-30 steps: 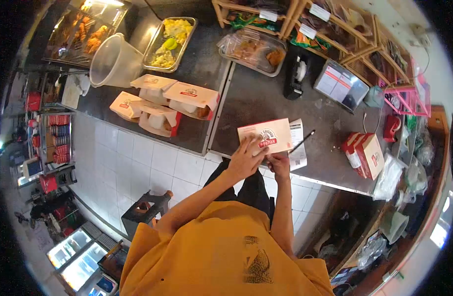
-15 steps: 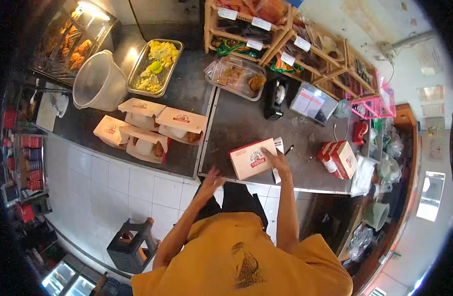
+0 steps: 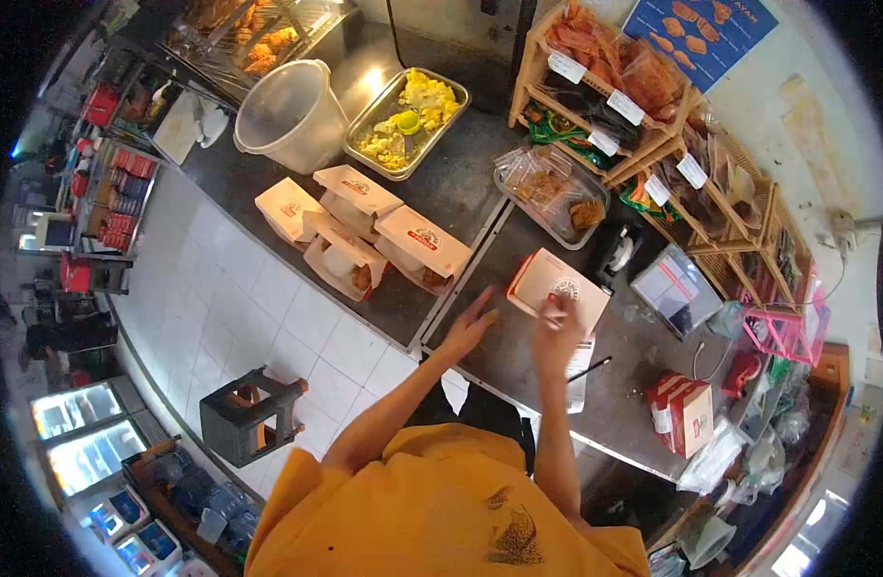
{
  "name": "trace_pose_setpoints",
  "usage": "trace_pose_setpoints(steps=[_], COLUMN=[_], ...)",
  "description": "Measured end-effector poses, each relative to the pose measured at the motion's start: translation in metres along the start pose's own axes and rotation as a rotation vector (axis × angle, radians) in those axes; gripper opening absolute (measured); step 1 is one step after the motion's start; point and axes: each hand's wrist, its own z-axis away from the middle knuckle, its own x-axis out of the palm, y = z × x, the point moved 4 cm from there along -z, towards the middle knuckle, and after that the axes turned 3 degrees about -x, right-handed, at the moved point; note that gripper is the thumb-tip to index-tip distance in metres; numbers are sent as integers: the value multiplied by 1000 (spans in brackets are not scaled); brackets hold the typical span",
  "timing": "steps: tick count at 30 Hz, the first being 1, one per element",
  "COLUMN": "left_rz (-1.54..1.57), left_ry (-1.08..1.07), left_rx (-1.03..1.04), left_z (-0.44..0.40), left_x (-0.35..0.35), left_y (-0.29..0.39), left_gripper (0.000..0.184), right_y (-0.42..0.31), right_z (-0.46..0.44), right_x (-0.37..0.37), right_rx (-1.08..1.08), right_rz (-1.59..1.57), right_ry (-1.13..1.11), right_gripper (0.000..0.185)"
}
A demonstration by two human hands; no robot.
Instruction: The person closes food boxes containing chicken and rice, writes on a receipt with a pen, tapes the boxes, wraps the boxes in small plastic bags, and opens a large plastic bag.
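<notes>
A closed cream-and-red food box [image 3: 547, 279] lies on the dark counter [image 3: 490, 361]. At its near edge is my right hand [image 3: 557, 332], its fingers bent together; what they hold, if anything, is too small to make out. My left hand [image 3: 470, 327] hovers by the counter's seam, fingers apart and empty. Beneath my right wrist a printed paper slip [image 3: 580, 375] shows, with a dark pen [image 3: 592, 368] across it. To the left stand several open food boxes [image 3: 424, 240] with wrapped white portions and fried pieces inside.
A steel tray of yellow food [image 3: 408, 120] and a clear bucket [image 3: 292, 113] stand at the back left. A lidded tray [image 3: 554, 197], tape dispenser [image 3: 619, 252], tablet [image 3: 677, 290] and wooden racks [image 3: 653, 144] line the back. At right is a red box [image 3: 680, 413]; a black stool [image 3: 252, 415] stands left.
The closed box has moved back on the counter, away from my body. My right hand has shifted to its near edge, its fingers now bent. The camera view has turned.
</notes>
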Motion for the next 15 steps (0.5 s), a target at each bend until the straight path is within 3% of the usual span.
trace_pose_setpoints(steps=[1, 3, 5, 7, 11, 14, 15], left_rz=[-58, 141, 132, 30, 70, 111, 26], left_ry=[80, 267, 395, 533, 630, 590, 488], left_rx=[-30, -266, -24, -83, -34, 51, 46], left_z=[18, 49, 70, 96, 98, 84, 79], left_x=[-17, -67, -110, -126, -142, -135, -130], left_y=[-11, -51, -75, -41, -1, 6, 9], left_gripper=[70, 60, 51, 45, 43, 40, 40], right_y=[-24, -34, -40, -39, -15, 23, 32], right_z=[8, 28, 30, 29, 42, 68, 78], right_x=[22, 104, 173, 199, 193, 155, 132], right_rx=[160, 107, 136, 174, 162, 162, 163], right_rz=[-149, -293, -310, -362, -365, -283, -244], right_ry=[-332, -420, -436, -403, -344, -334, -307], right_gripper=[58, 58, 59, 55, 33, 30, 29])
